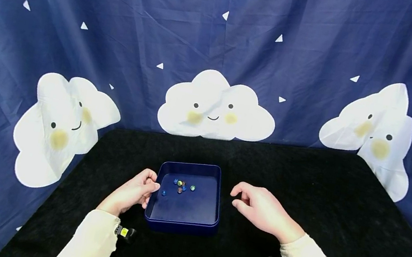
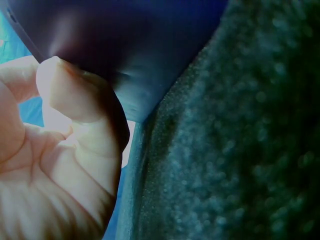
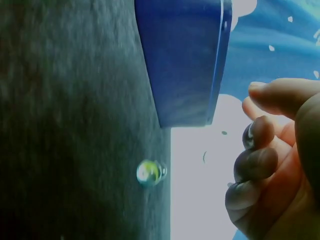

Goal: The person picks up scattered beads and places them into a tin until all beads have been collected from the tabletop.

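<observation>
A square, dark blue tin with low walls stands in front of me. Several glass marbles, some blue, some greenish and some brownish, lie on its floor, mostly toward the upper left. My left hand grips the tin's left wall, thumb over the rim and fingers outside. To the right of the tin, apart from it, my right hand hovers with loosely bent fingers and nothing between them. In the right wrist view a yellow-green marble lies on the cloth beyond the tin, another close behind it; the right hand hides them in the head view.
Black cloth covers the table around the tin. Behind it hangs a dark blue curtain with white smiling clouds and small white triangles. Each wrist wears a small black camera.
</observation>
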{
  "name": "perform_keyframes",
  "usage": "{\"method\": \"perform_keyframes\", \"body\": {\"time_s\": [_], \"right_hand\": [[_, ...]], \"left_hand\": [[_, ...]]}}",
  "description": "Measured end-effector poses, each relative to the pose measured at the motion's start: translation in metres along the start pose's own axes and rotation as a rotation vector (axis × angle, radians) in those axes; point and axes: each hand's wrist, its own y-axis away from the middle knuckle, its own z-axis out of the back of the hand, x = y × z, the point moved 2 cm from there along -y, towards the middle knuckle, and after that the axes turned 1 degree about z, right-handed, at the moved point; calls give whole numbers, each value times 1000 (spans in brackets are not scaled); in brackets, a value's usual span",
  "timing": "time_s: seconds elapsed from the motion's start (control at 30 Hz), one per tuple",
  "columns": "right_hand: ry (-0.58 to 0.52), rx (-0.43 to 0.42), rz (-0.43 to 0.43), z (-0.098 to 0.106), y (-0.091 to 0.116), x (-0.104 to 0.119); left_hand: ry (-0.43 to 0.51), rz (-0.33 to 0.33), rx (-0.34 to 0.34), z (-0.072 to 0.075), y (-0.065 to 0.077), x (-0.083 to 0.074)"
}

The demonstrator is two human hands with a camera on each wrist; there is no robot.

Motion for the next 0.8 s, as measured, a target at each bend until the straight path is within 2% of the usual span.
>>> {"method": "perform_keyframes", "body": {"time_s": [0.37, 0.63, 0.8], "right_hand": [[19, 8, -129, 6, 3, -30], [35, 57, -138, 5, 6, -38], [34, 143, -125, 3, 8, -41]], "left_hand": [[2, 4, -6, 1, 0, 0], [4, 3, -2, 1, 0, 1], [3, -1, 2, 1, -1, 1]]}}
